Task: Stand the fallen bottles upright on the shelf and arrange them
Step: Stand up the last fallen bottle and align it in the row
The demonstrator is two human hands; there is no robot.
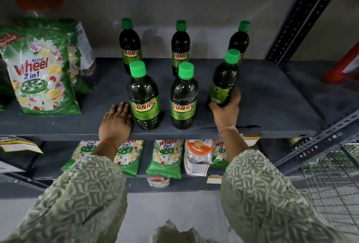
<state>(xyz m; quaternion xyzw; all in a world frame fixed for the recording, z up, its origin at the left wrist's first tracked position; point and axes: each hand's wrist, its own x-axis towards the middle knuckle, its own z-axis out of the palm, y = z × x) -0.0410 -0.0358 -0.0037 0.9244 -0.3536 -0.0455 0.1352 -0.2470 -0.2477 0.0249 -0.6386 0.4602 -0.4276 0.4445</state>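
Note:
Several dark green "SUNNY" bottles with green caps stand on the grey shelf in two rows. At the back are the left bottle, the middle one and the right one. In front stand the left bottle and the middle bottle. My right hand grips the base of the front right bottle, which leans slightly to the right with its label turned away. My left hand lies flat on the shelf, fingers touching the front left bottle's base.
Green Wheel detergent bags lean at the shelf's left end. More bags and a plastic jar fill the shelf below. A slotted metal upright rises at right, a wire basket sits lower right, and a red object lies beyond.

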